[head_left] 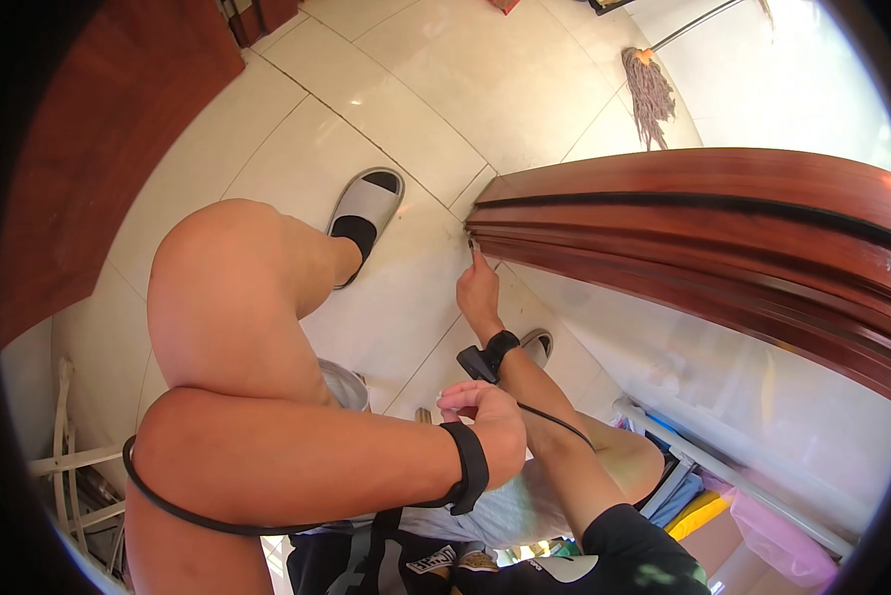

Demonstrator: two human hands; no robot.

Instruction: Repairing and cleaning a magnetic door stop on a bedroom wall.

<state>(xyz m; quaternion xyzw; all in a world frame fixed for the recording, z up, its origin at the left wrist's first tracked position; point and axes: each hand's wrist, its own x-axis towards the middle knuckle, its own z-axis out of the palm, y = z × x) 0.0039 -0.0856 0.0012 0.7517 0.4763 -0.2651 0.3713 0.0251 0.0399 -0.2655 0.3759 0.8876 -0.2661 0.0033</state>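
Observation:
My right hand (478,295) reaches to the foot of a reddish-brown wooden door frame (684,213). Its index finger is stretched to the frame's lower corner, and the other fingers are curled in. A small dark spot shows at the fingertip; whether it is a held thing or part of the frame is unclear. Closer to me, my left hand (493,421) is bent at the wrist, thumb and fingers drawn together. A small pale bit seems to show at its fingertips, too small to name. Black straps with cables sit on both wrists.
Cream floor tiles (416,109) spread ahead. A mop (650,94) leans by the wall at the far right. On the left stands a red-brown wooden panel (118,149). My grey slipper (371,203) is on the tiles. Metal rack rails (733,476) with coloured cloths are at the lower right.

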